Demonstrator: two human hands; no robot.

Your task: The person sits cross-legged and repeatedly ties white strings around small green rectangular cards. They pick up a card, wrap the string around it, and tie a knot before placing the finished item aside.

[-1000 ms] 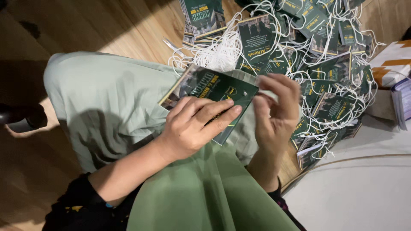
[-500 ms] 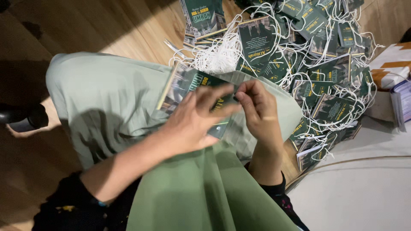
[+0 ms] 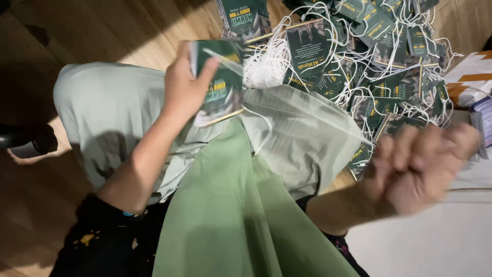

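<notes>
My left hand (image 3: 180,92) grips a small dark green booklet (image 3: 221,84) and holds it up over my lap. A thin white cord (image 3: 260,125) dangles from the booklet's lower edge. My right hand (image 3: 416,169) is off to the right, blurred by motion, with its fingers curled in and nothing visible inside them. It hovers near the right edge of a pile of similar green booklets (image 3: 359,66) tangled in white cords. A pale green garment (image 3: 113,113) covers my knees beneath both hands.
The pile lies on a wooden floor (image 3: 128,31) beyond my knees. A white mat (image 3: 435,241) fills the lower right. A white and orange patterned box (image 3: 474,77) sits at the right edge. A dark object (image 3: 25,141) lies at the left edge.
My left hand lifted the booklet up and away from my lap. My right hand let go of the booklet and swung out to the right.
</notes>
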